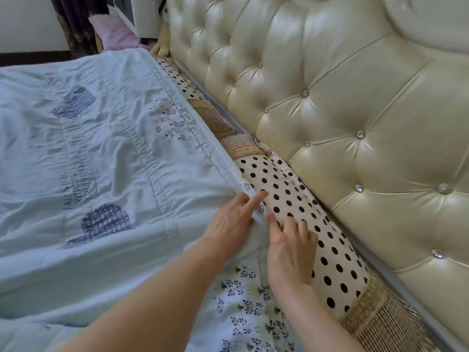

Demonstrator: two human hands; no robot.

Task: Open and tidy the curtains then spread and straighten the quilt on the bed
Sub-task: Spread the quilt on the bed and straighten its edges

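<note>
Left hand pinches the top hem of the pale blue quilt, which lies spread out toward 9 o'clock, while right hand at its 4 o'clock has bent fingers on the hem beside the polka-dot pillow, can't tell if it's gripping.

The pale green quilt bore three short lines of dark capital letters, printed sideways between two blue checked patches. Creases and blur left the words unreadable.
</note>
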